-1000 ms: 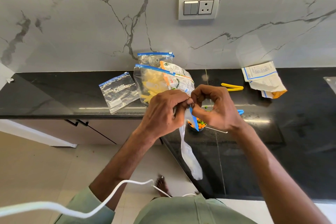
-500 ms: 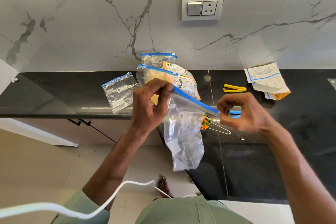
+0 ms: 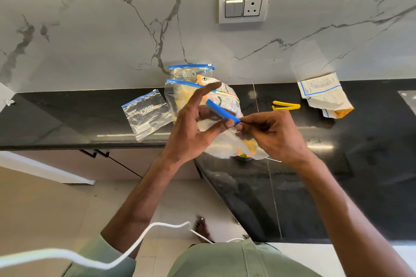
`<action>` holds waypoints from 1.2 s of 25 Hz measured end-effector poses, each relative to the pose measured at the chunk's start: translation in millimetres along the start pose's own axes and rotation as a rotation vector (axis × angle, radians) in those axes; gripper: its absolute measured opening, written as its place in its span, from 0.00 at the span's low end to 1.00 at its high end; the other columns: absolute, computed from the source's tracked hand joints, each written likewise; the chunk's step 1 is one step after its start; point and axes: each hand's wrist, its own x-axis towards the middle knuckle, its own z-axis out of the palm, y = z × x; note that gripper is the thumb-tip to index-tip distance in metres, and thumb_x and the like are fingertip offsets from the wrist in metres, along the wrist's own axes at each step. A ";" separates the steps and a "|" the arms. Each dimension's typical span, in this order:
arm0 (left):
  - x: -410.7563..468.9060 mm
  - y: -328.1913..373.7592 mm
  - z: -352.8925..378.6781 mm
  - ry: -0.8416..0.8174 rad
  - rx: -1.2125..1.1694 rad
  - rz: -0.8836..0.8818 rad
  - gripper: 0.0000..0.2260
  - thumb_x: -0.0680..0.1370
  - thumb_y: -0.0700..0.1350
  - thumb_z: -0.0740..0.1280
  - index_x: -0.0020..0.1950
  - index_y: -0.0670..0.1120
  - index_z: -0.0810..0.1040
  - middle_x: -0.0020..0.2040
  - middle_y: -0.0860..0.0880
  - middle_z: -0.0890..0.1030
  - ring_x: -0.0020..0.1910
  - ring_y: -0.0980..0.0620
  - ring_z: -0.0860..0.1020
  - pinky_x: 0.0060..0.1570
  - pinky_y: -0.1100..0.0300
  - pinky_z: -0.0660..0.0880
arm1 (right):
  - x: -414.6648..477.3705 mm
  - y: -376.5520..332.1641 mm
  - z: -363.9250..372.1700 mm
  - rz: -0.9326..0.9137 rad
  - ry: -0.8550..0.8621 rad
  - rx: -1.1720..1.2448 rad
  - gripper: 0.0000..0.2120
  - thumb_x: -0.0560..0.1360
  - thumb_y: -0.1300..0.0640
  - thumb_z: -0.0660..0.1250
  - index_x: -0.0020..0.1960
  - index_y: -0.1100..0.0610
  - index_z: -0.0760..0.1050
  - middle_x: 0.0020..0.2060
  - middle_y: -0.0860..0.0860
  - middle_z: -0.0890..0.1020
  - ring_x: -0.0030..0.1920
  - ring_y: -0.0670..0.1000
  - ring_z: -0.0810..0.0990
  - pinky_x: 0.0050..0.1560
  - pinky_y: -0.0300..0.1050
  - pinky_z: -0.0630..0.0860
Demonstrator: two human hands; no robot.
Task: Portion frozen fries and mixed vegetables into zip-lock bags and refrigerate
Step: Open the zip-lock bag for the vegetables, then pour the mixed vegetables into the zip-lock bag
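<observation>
Blue zip strips edge all the clear bags, and the only writing I can half read is a white logo, seemingly "URBO", on the empty bag (image 3: 146,114) lying flat on the black table (image 3: 67,119) and again on the bag against the wall (image 3: 191,72). The white and orange packet (image 3: 227,99) leaning beside the bag of fries (image 3: 177,101) carries small print too fine to read, as does the torn packet (image 3: 324,96) far to the right, just past a yellow clip (image 3: 286,105). Both forearms reach forward and meet over the table's near corner. The left hand (image 3: 193,130) is spread wide, forefinger straight and pointing up, thumb tip touching the near end of the blue strip (image 3: 221,112). The right hand (image 3: 272,132) has its fingers curled and pinches that same end of the strip, so the zip-lock bag (image 3: 225,141) hangs from it. The strip slants up and away across the left palm, between thumb and forefinger, and the clear body of the bag sags below both hands. Through it show orange and green vegetables (image 3: 243,154) in something small on the table; I cannot tell what holds them. A switch and socket plate (image 3: 244,5) sits on the marble wall above, and a white cable (image 3: 135,245) loops low across the view.
</observation>
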 end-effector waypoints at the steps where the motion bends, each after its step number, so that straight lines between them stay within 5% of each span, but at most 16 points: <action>1: -0.7 -1.8 1.6 0.017 0.005 0.000 0.29 0.73 0.42 0.79 0.72 0.47 0.73 0.49 0.49 0.87 0.48 0.51 0.86 0.55 0.57 0.81 | -0.5 -1.7 0.4 0.009 -0.002 0.018 0.09 0.76 0.59 0.76 0.54 0.48 0.85 0.39 0.43 0.88 0.39 0.46 0.88 0.44 0.37 0.81; 6: -0.3 -6.2 -1.1 0.104 -0.031 0.030 0.20 0.71 0.39 0.81 0.60 0.41 0.81 0.54 0.48 0.86 0.45 0.43 0.84 0.51 0.49 0.82 | -0.2 -9.2 -8.6 0.078 -0.097 0.170 0.09 0.77 0.54 0.74 0.54 0.56 0.87 0.42 0.51 0.89 0.42 0.51 0.88 0.47 0.42 0.84; 12: -1.0 -7.8 1.6 0.069 -0.046 0.000 0.21 0.72 0.35 0.79 0.63 0.41 0.79 0.59 0.47 0.85 0.51 0.47 0.86 0.55 0.49 0.82 | -0.8 -13.4 -13.2 0.212 -0.274 0.336 0.09 0.82 0.60 0.66 0.54 0.60 0.86 0.48 0.57 0.89 0.48 0.55 0.89 0.48 0.44 0.85; 15: -0.4 -9.7 1.8 0.069 -0.059 -0.028 0.20 0.73 0.33 0.77 0.64 0.40 0.79 0.57 0.47 0.85 0.52 0.50 0.86 0.56 0.56 0.81 | -0.6 -10.5 -11.4 0.229 -0.255 0.306 0.10 0.82 0.58 0.67 0.55 0.61 0.86 0.48 0.57 0.89 0.48 0.56 0.88 0.51 0.48 0.86; 20: -1.9 -14.1 6.2 0.010 -0.022 -0.059 0.23 0.74 0.34 0.76 0.68 0.43 0.77 0.53 0.48 0.87 0.53 0.51 0.86 0.60 0.54 0.80 | -2.5 -8.2 -7.2 0.221 -0.184 0.196 0.05 0.80 0.60 0.71 0.53 0.60 0.85 0.44 0.54 0.89 0.44 0.54 0.89 0.48 0.49 0.86; 24: -1.0 -20.6 6.5 0.003 0.027 -0.087 0.30 0.74 0.41 0.78 0.75 0.48 0.72 0.61 0.49 0.83 0.59 0.53 0.83 0.65 0.53 0.78 | -3.6 -5.4 4.2 0.123 -0.124 0.006 0.07 0.73 0.66 0.77 0.49 0.57 0.86 0.40 0.50 0.88 0.38 0.52 0.86 0.43 0.46 0.85; 27: -0.8 -15.0 21.6 0.153 0.112 -0.105 0.42 0.70 0.56 0.80 0.78 0.52 0.62 0.68 0.50 0.76 0.67 0.54 0.76 0.67 0.57 0.73 | 5.9 -4.8 5.5 0.081 0.035 0.030 0.05 0.73 0.64 0.78 0.44 0.56 0.85 0.36 0.51 0.87 0.34 0.51 0.84 0.37 0.43 0.82; 30: 13.4 -17.0 34.6 0.404 0.244 -0.119 0.40 0.68 0.57 0.78 0.75 0.52 0.63 0.68 0.53 0.69 0.69 0.53 0.69 0.70 0.49 0.69 | 24.7 -3.6 1.6 0.038 0.106 -0.018 0.07 0.73 0.65 0.78 0.42 0.54 0.84 0.34 0.49 0.85 0.32 0.45 0.80 0.35 0.42 0.77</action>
